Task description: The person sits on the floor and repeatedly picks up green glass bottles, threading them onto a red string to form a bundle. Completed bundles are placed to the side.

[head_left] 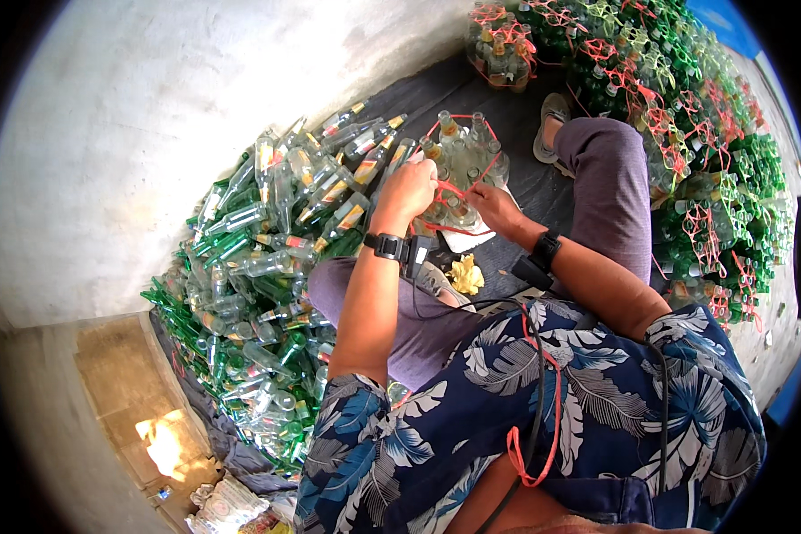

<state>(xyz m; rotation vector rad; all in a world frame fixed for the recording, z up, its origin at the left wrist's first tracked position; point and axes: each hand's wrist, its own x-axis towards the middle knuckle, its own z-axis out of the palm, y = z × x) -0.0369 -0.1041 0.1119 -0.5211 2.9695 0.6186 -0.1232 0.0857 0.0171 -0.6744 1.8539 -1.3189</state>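
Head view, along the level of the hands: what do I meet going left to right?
White wall → loose bottle pile → left hand → red cord between the hands → right hand → right trouser leg → stacked tied bottles.

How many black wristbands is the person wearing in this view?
2: one black wristband on the wrist of the left hand, another on the wrist of the right hand. Both wrists are bare-armed, uncovered by sleeves.
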